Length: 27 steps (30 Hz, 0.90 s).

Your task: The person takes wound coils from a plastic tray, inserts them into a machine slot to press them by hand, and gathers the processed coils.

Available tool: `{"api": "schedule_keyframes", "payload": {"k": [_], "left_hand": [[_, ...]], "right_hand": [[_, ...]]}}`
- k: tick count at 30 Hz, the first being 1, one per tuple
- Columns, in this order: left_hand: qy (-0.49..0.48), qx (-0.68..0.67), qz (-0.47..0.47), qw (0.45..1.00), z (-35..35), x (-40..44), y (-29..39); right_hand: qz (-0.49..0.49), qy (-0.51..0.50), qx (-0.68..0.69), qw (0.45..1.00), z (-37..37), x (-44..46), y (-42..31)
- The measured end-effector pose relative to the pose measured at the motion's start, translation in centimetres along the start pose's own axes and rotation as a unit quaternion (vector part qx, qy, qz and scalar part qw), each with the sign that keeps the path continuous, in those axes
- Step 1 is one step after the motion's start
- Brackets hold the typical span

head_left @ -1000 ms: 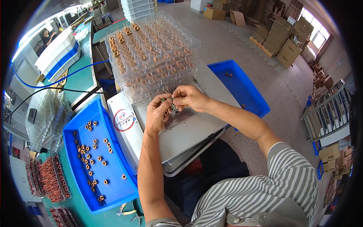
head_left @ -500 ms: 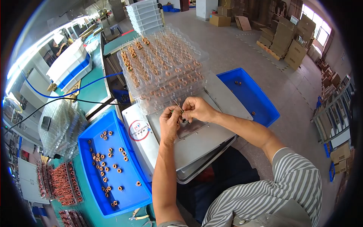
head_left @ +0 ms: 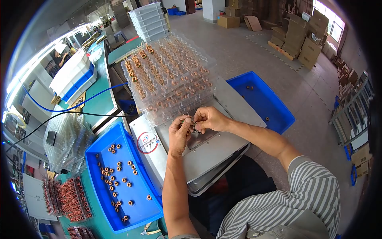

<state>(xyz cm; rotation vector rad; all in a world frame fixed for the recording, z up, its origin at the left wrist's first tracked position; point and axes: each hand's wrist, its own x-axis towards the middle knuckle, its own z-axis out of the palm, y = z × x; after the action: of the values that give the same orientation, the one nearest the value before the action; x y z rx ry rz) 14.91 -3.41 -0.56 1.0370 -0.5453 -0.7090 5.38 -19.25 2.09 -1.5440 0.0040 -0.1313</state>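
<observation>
My left hand (head_left: 181, 129) is closed in a pinch around a small copper ring coil, mostly covered by the fingers. My right hand (head_left: 209, 118) meets it from the right, thumb and fingertips pinched together at the coil's thin wire ends. Both hands hover over the grey metal machine top (head_left: 219, 139), just in front of a stack of clear plastic trays (head_left: 179, 95). Rows of copper ring coils with long wire leads fill these trays; a few coils (head_left: 149, 49) lie on the top tray.
Many loose ring coils lie in the blue bin (head_left: 139, 215) on my left. Another blue bin (head_left: 274, 107) on the right holds several. Pliers (head_left: 149, 229) rest on the green bench near red coil trays (head_left: 73, 199). White bins (head_left: 149, 22) are stacked behind; an air hose crosses left.
The view has shifted slightly. My right hand's fingers have lowered a little and drawn closer to my left fingertips; the thin wire sticking up between them is less visible now.
</observation>
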Motion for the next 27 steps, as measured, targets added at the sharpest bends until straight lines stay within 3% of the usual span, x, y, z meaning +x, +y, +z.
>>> {"api": "schedule_keyframes", "payload": {"k": [7, 10, 20, 22, 24, 26, 27], "left_hand": [[0.025, -0.033, -0.033, 0.999, 0.1, -0.1, 0.6], [0.029, -0.034, -0.027, 0.999, 0.1, 0.0, 0.4], [0.038, -0.054, -0.029, 0.997, 0.0, 0.3, 0.0], [0.084, -0.047, -0.048, 0.994, -0.5, 0.4, 0.1], [0.100, -0.070, -0.036, 0.992, -0.6, 0.5, 0.3], [0.120, -0.085, -0.037, 0.988, -0.7, 0.5, 0.6], [0.120, -0.087, -0.042, 0.988, -0.7, 0.6, 0.7]], "right_hand": [[-0.058, -0.017, -0.070, 0.996, 0.0, 0.1, 0.8], [-0.056, 0.014, 0.020, 0.998, 0.9, 0.0, 0.3], [-0.039, 0.010, -0.058, 0.998, 0.5, -0.2, 0.0], [-0.028, 0.024, -0.061, 0.997, -0.2, -0.1, -0.7], [-0.019, 0.025, -0.160, 0.987, -1.3, 0.1, -1.8], [-0.073, 0.023, -0.338, 0.938, -2.2, 0.5, -2.3], [-0.068, 0.018, -0.342, 0.937, -2.4, 0.6, -2.6]]}}
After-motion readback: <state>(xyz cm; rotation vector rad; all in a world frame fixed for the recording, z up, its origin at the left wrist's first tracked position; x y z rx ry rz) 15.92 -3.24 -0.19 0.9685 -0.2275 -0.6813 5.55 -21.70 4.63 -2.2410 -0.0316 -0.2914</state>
